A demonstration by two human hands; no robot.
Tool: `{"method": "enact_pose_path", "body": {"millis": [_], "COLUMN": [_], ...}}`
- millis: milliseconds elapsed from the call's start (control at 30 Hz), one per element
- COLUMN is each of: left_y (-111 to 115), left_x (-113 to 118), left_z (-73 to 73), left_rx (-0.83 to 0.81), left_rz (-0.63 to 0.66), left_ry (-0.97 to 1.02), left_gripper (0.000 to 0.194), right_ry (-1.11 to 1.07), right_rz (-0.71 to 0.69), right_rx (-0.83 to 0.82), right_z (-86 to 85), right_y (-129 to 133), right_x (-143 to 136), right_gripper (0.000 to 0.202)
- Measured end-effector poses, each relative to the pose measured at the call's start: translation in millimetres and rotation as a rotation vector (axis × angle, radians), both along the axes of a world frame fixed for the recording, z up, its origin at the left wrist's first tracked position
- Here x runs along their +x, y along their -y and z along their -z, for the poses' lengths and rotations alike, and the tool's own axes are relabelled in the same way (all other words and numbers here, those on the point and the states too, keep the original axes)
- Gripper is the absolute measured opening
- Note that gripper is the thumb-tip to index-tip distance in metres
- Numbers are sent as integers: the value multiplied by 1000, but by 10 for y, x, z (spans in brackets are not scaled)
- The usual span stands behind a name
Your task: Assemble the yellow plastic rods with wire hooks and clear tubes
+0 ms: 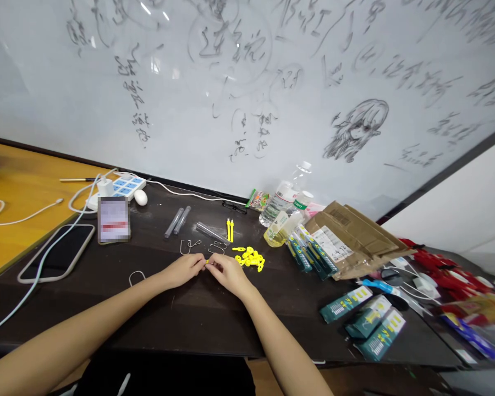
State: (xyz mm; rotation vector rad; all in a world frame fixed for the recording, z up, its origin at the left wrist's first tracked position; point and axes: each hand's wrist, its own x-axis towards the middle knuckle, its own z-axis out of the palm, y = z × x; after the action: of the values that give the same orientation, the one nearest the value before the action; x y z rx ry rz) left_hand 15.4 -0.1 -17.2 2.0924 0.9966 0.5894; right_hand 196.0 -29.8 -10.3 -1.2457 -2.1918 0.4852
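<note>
Over the dark desk (181,324), my left hand (185,269) and my right hand (230,273) meet at their fingertips. Both pinch a small yellow plastic piece (207,262), mostly hidden by the fingers. Just right of my right hand lies a heap of small yellow plastic parts (251,257). Beyond it are two yellow sticks (230,230). Bent metal wires (190,246) lie behind my hands, and a wire loop (137,276) is beside my left wrist. Clear plastic tubes (177,221) rest farther back, with another clear tube (212,233) nearer the middle.
Left are a phone (58,253), a blurred-out screen (114,220), a power strip (124,187) and cables. To the right stand bottles (277,203), green boxes (375,319) and a cardboard package (350,234). A whiteboard (169,110) rises behind the desk.
</note>
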Motion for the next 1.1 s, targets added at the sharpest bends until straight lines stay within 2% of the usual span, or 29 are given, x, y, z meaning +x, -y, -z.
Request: {"method": "enact_pose_path", "body": {"millis": [200, 400, 533, 767, 1100], "left_y": [-73, -85, -77, -36, -79], "left_x": [-38, -93, -104, -101, -135], "left_z": [5, -51, -45, -121, -92], "left_rx": [-290, -383, -340, -103, -86], "left_rz": [96, 154, 163, 151, 202], "left_ry": [75, 68, 35, -68, -117], "left_gripper": [44, 42, 39, 36, 36], "right_ry": [-37, -178, -218, -216, -267], "right_rz": [39, -9, -57, -82, -63], "right_rx": [35, -52, -129, -131, -157], "right_z": [5, 69, 65, 57, 133], "right_y": [-29, -77, -82, -79, -109], "right_x": [57, 97, 106, 100, 74], "right_gripper": [17, 20, 19, 22, 23]}}
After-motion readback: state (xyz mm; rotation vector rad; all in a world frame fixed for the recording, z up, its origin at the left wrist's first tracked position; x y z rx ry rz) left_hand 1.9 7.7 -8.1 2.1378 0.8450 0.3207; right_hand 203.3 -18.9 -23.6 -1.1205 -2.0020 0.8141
